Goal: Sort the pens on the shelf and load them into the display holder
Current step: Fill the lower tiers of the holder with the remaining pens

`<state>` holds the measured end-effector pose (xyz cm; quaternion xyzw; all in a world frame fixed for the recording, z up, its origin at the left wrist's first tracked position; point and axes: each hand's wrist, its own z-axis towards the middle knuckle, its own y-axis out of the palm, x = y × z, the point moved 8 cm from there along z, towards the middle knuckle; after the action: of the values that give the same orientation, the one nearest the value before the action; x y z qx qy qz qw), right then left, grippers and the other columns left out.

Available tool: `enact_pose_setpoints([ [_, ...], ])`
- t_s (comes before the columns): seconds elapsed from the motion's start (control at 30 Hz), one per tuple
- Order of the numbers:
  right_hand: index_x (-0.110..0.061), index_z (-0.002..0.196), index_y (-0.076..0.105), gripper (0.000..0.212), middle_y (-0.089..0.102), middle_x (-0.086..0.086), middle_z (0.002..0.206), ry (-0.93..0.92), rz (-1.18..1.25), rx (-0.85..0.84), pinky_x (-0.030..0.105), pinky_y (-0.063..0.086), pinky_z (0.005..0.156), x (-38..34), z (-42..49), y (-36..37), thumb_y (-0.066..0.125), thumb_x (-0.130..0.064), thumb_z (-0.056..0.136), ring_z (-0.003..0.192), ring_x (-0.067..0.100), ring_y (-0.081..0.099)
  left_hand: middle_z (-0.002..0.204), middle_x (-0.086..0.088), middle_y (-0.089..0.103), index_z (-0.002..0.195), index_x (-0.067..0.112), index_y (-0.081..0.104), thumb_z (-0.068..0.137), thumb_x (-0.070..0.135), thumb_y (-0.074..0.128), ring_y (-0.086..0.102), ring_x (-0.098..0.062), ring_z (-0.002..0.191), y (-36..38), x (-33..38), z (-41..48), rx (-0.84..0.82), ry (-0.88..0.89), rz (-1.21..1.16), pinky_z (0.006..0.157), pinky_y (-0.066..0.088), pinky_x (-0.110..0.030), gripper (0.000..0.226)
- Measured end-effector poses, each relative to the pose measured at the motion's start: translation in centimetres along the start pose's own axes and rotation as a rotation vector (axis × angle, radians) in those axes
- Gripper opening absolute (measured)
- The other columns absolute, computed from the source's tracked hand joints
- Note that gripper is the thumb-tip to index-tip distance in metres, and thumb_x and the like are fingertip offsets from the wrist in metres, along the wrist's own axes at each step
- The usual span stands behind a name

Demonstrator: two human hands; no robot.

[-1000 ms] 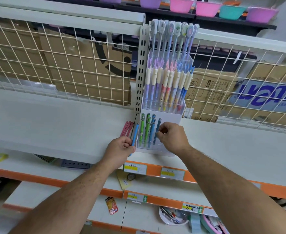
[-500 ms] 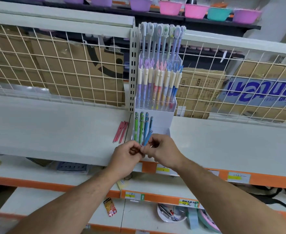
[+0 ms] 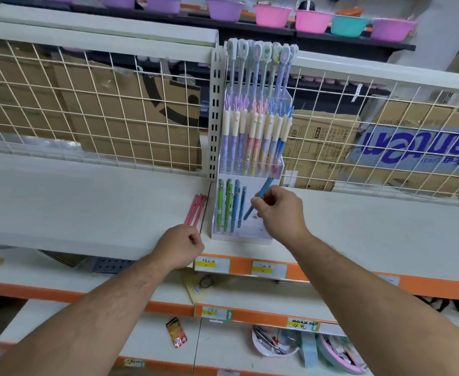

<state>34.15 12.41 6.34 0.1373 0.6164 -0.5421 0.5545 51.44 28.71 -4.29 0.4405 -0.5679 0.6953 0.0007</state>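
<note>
My right hand (image 3: 279, 213) has its thumb and fingertips curled round a slim blue plastic pen (image 3: 262, 194), pinching it near the middle. The pen hangs over the front tier of the clear-and-white tiered plastic display holder (image 3: 250, 238). Its long axis is tilted: the lower end points down and left into the tier, the upper end up and right, close to the clear lip of the tier behind.

4 pens stand nearly upright in the left part of that front tier, 2 green pens (image 3: 220, 204) and 2 blue pens (image 3: 235, 207). The room for moving is to their right, where my pen is.

The holder stands near the front edge of the white shelf board (image 3: 87, 207), its back left corner beside the slotted cream metal upright (image 3: 215, 118).

3 pink pens (image 3: 195, 208) lie side by side on the shelf just left of the holder, pointing away from me. My left hand (image 3: 180, 246) sits at the shelf edge with fingers curled, knuckles at their near ends; I cannot tell if it grips them
</note>
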Motion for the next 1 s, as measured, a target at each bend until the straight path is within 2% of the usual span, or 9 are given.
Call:
enact_pose_setpoints([
  [0.1, -0.012, 0.087, 0.069, 0.014, 0.070, 0.005, 0.079, -0.009, -0.072, -0.008, 0.044, 0.058, 0.077, 0.0, 0.3, 1.0, 0.070, -0.024, 0.093, 0.078, 0.027, 0.069, 0.081, 0.012, 0.063, 0.069, 0.027, 0.063, 0.081, 0.018, 0.066, 0.059, -0.006, 0.074, 0.1, -0.1, 0.2, 0.004, -0.009, -0.007, 0.062, 0.045, -0.022, 0.015],
  [0.2, -0.011, 0.086, 0.067, 0.016, 0.068, 0.004, 0.078, -0.009, -0.147, -0.013, 0.037, 0.056, 0.071, 0.2, 0.5, 1.9, 0.070, -0.025, 0.093, 0.075, 0.025, 0.066, 0.083, 0.011, 0.062, 0.070, 0.029, 0.062, 0.082, 0.019, 0.065, 0.059, -0.006, 0.076, 0.2, -0.1, 0.3, -0.006, 0.007, 0.001, 0.064, 0.046, -0.021, 0.016],
  [0.37, -0.018, 0.080, 0.063, 0.018, 0.062, -0.002, 0.071, -0.014, -0.286, -0.051, 0.025, 0.040, 0.058, 0.9, 0.6, 3.2, 0.071, -0.028, 0.092, 0.063, 0.013, 0.057, 0.085, 0.009, 0.061, 0.070, 0.029, 0.061, 0.083, 0.019, 0.066, 0.059, -0.008, 0.078, 0.3, -0.3, 0.3, -0.013, 0.029, -0.014, 0.066, 0.047, -0.022, 0.017],
  [0.6, -0.014, 0.088, 0.071, 0.017, 0.070, 0.002, 0.080, 0.010, -0.374, -0.084, 0.033, 0.055, 0.068, 1.9, 0.6, 4.4, 0.072, -0.030, 0.091, 0.072, 0.020, 0.065, 0.087, 0.009, 0.060, 0.072, 0.027, 0.063, 0.084, 0.019, 0.068, 0.059, -0.008, 0.080, 0.3, -0.5, 0.3, -0.006, 0.044, -0.038, 0.068, 0.047, -0.020, 0.015],
  [0.9, -0.016, 0.092, 0.072, 0.018, 0.072, 0.002, 0.085, 0.016, -0.398, -0.099, 0.036, 0.056, 0.072, 2.3, 0.2, 4.7, 0.071, -0.034, 0.092, 0.076, 0.022, 0.066, 0.089, 0.009, 0.060, 0.074, 0.027, 0.064, 0.084, 0.019, 0.068, 0.059, -0.007, 0.080, 0.4, -0.6, 0.3, -0.009, 0.037, -0.057, 0.066, 0.044, -0.017, 0.014],
  [1.0, -0.020, 0.081, 0.062, 0.020, 0.063, -0.004, 0.074, 0.041, -0.350, -0.056, 0.033, 0.051, 0.064, 2.7, -0.7, 4.3, 0.072, -0.035, 0.089, 0.070, 0.018, 0.060, 0.088, 0.010, 0.061, 0.073, 0.026, 0.065, 0.083, 0.019, 0.068, 0.059, -0.007, 0.080, 0.4, -0.7, 0.3, -0.006, 0.025, -0.065, 0.064, 0.043, -0.016, 0.013],
])
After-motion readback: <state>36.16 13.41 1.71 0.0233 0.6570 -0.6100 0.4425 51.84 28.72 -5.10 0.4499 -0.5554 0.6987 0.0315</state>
